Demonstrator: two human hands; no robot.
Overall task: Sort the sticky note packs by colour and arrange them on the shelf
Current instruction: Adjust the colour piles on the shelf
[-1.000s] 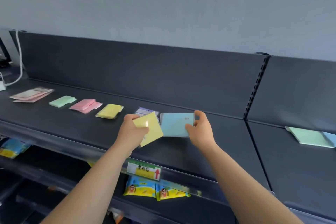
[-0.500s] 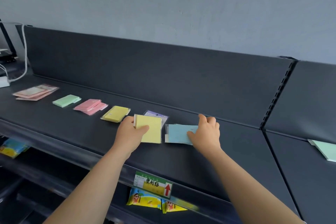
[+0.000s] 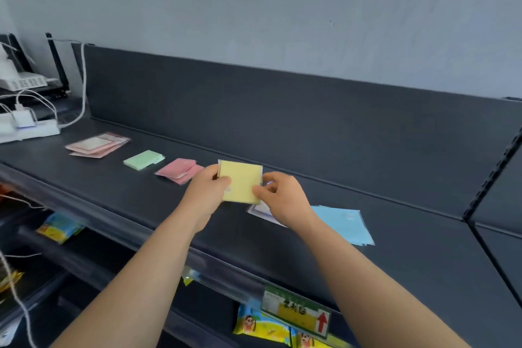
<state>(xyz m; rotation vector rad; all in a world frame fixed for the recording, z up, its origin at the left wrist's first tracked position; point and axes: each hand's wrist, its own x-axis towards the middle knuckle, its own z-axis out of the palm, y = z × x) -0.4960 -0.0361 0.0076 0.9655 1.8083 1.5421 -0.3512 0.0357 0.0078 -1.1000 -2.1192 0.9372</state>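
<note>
The pale blue wrapped sticky note pack has been released flat on the dark grey metal shelf. The square yellow pack is now pinched above it by left hand and right hand, seemingly for sorting next.

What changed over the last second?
The right hand set the blue pack on the shelf, let go, then moved left to pinch the yellow pack. The left hand, still gripping that pack, carried it left. The green pack and pink packs stayed put.
</note>
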